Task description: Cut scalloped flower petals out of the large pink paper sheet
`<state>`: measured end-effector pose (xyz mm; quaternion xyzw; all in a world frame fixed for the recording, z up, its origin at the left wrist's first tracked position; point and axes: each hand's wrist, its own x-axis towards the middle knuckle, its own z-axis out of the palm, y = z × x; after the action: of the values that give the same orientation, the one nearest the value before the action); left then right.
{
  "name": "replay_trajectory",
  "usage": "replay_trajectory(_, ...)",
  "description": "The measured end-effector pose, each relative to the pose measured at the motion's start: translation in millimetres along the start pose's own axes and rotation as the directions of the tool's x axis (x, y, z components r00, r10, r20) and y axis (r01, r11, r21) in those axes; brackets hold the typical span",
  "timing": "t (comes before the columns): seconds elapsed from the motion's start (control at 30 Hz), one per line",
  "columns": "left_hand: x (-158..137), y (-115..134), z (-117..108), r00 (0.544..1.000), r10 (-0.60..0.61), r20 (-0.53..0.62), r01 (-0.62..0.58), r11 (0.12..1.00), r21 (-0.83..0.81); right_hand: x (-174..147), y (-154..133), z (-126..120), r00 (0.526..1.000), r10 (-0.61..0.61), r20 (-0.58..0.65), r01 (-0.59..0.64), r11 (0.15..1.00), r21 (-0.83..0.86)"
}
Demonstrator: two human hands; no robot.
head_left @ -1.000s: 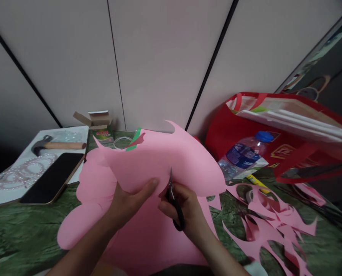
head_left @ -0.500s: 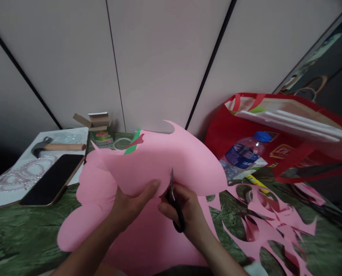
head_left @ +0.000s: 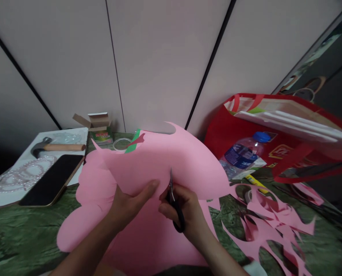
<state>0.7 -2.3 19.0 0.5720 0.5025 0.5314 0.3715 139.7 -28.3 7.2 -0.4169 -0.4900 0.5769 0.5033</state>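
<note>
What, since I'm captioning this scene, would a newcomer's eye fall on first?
First, the large pink sheet in the middle, gripped by the left hand, with black-handled scissors against it in the right hand. Next, the red bag at right, a blue-capped bottle before it. Then the pink offcuts lying nearer, also at right.

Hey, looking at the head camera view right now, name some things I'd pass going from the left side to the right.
Bead strands, small open box, left hand, right hand with the scissors, blue-capped bottle.
</note>
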Motion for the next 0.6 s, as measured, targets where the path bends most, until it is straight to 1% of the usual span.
replay_trajectory(0.1, 0.6, 0.7, -0.4, 1.000, 0.011, 0.011, -0.011, 1.000, 0.015, 0.1, 0.6, -0.4, 1.000, 0.011, -0.010, -0.011, 1.000, -0.011)
replay_trajectory(0.23, 3.1, 1.0, -1.0, 0.999, 0.048, -0.011, -0.048, 0.999, 0.000, -0.2, 1.3, -1.1, 1.000, 0.006, -0.012, -0.006, 1.000, -0.028)
replay_trajectory(0.47, 5.1, -1.9, -2.5, 0.993, 0.104, 0.050, -0.104, 0.994, -0.020, 1.1, 0.0, -1.4, 1.000, 0.009, -0.008, -0.009, 1.000, -0.010)
replay_trajectory(0.6, 4.6, -2.9, -3.9, 0.993, 0.108, 0.051, -0.107, 0.994, -0.020, 0.0, -1.6, -1.4, 1.000, 0.017, -0.012, -0.017, 1.000, -0.021)
